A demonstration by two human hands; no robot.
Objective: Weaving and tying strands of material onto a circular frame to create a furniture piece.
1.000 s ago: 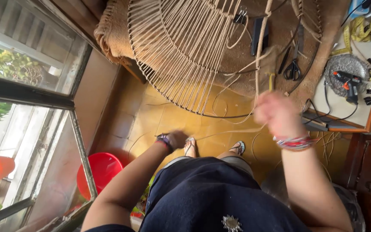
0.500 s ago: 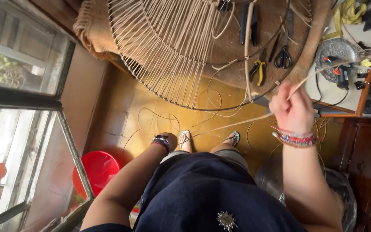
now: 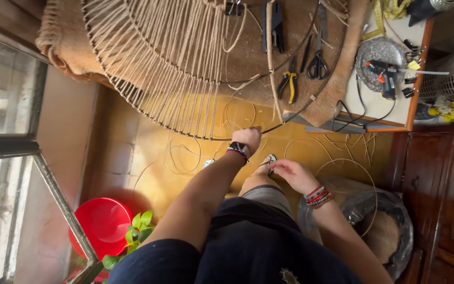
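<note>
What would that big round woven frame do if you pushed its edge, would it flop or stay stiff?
The round woven frame would probably keep its shape, since its dark rim holds many cords in straight, taut lines. It might tip or swing, because much of it overhangs the workbench. The loose strand likely flops; it curves down towards the left hand.

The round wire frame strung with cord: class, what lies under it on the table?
Under the round frame lies a brown mat over the table. Pliers and scissors rest on the mat inside the ring. The tabletop beneath stays covered.
</note>
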